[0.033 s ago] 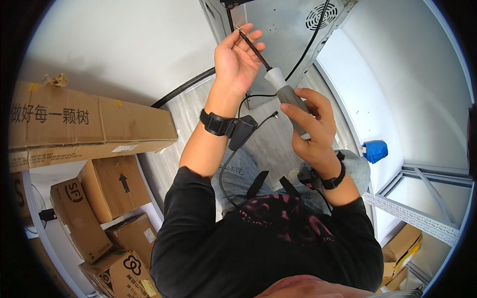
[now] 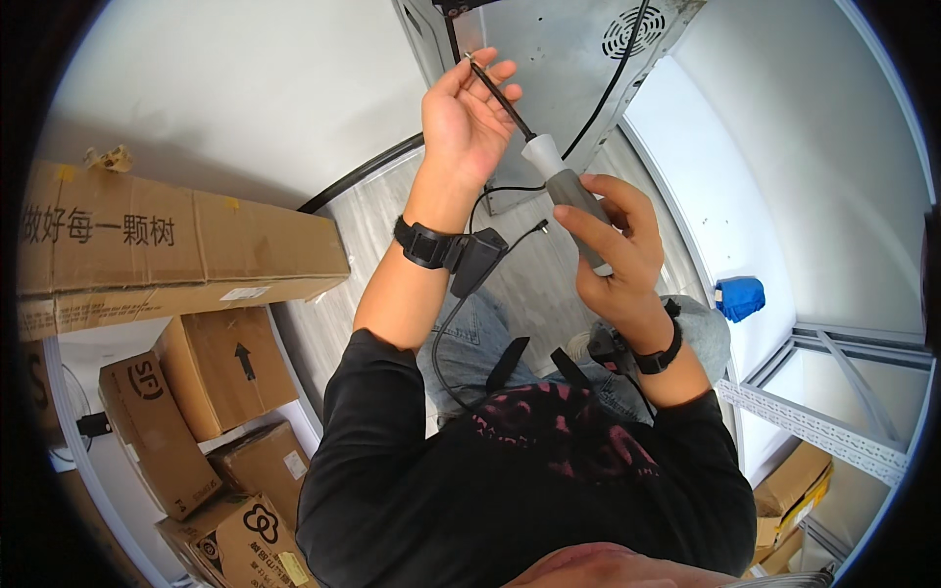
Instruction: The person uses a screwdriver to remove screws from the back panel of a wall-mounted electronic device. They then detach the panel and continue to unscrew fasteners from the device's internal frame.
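A screwdriver (image 2: 574, 192) with a thick grey handle, a pale collar and a long dark shaft slants up and to the left in front of me. My right hand (image 2: 622, 245) is closed round its handle, thumb and fingers on opposite sides. My left hand (image 2: 472, 118) is palm up near the tip. Its thumb and forefinger pinch a small silvery metal piece (image 2: 470, 58) at the end of the shaft; the piece is too small to name. The other left fingers are loosely curled beside the shaft. Both wrists wear black straps with small devices.
A metal cabinet (image 2: 559, 73) with a round vent and a black cable (image 2: 610, 93) stands ahead. Cardboard boxes (image 2: 230, 372) are stacked on the left under a long carton (image 2: 147, 230). To the right are a blue bundle (image 2: 740, 299) and a white metal shelf frame (image 2: 823, 431).
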A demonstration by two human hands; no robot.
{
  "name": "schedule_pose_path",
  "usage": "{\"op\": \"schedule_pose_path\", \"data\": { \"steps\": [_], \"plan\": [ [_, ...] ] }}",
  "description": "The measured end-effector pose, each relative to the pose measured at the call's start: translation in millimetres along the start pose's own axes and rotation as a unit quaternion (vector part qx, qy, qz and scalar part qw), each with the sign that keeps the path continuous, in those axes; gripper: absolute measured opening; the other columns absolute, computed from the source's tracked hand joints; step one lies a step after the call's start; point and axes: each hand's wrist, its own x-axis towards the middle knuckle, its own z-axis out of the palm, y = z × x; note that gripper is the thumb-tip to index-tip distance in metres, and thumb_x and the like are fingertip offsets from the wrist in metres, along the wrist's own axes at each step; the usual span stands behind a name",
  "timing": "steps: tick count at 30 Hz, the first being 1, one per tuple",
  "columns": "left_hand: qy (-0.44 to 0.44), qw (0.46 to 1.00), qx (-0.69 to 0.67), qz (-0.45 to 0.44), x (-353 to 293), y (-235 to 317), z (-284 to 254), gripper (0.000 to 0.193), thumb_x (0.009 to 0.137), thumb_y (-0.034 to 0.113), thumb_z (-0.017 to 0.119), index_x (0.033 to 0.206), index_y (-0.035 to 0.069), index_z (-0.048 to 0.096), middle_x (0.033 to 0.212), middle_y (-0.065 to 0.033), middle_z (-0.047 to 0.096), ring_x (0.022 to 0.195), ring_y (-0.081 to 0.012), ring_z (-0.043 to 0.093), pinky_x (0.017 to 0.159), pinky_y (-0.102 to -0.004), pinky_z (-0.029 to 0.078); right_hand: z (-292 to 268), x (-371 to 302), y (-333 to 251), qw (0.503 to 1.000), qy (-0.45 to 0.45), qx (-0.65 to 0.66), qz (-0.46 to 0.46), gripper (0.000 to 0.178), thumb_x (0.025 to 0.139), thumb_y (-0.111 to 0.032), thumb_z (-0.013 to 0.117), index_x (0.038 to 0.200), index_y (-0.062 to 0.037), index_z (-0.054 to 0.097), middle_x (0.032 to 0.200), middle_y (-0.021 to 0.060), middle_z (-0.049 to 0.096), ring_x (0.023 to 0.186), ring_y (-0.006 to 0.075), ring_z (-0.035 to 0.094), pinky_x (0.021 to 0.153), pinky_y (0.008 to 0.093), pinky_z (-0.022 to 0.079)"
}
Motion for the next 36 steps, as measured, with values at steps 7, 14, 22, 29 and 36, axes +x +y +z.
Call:
{"op": "schedule_pose_path", "data": {
  "steps": [7,14,22,29,36],
  "plan": [
    [0.023,1.000,-0.019,0.003,3,-1,0,0.028,0.091,0.018,0.039,0.104,0.002,0.057,0.085,-0.0085,0.066,0.066,-0.0216,0.060,0.055,-0.0262,0.048,-2,1,6,0.999,0.018,0.028,0.020,0.050,0.054,0.015,0.054,0.097,-0.0061,0.068,0.108,0.0134,0.054,0.070,0.0197,0.058,0.056,0.0275,0.046],
    [0.028,0.998,0.047,0.037,1,-4,-1,0.029,0.092,0.022,0.041,0.105,0.001,0.058,0.089,-0.0091,0.066,0.072,-0.0221,0.061,0.058,-0.0248,0.047,-4,-5,8,0.997,0.027,0.063,0.039,0.049,0.056,0.018,0.052,0.097,-0.0028,0.067,0.110,0.0144,0.052,0.075,0.0202,0.060,0.060,0.0274,0.049],
    [0.053,0.987,0.112,0.098,5,-11,6,0.032,0.094,0.027,0.037,0.101,0.002,0.056,0.093,-0.0101,0.065,0.076,-0.0221,0.062,0.066,-0.0323,0.048,-11,-4,2,0.995,0.035,0.071,0.058,0.047,0.058,0.020,0.052,0.097,-0.0014,0.066,0.112,0.0149,0.051,0.078,0.0214,0.062,0.067,0.0284,0.051],
    [0.010,0.998,-0.002,0.055,7,-11,3,0.029,0.091,0.023,0.039,0.102,0.003,0.056,0.096,-0.0116,0.065,0.079,-0.0238,0.061,0.071,-0.0345,0.050,-20,-1,0,0.995,0.040,0.070,0.058,0.043,0.060,0.020,0.055,0.096,-0.0013,0.065,0.113,0.0150,0.051,0.079,0.0212,0.062,0.067,0.0281,0.051],
    [-0.002,0.999,0.049,0.000,7,-46,-20,0.024,0.090,0.019,0.047,0.100,0.001,0.060,0.093,-0.0098,0.064,0.081,-0.0191,0.060,0.071,-0.0297,0.048,-68,-1,19,0.996,0.022,-0.026,0.082,0.039,0.061,0.018,0.061,0.095,-0.0003,0.065,0.107,0.0153,0.057,0.080,0.0209,0.062,0.065,0.0266,0.050]
  ]
}}
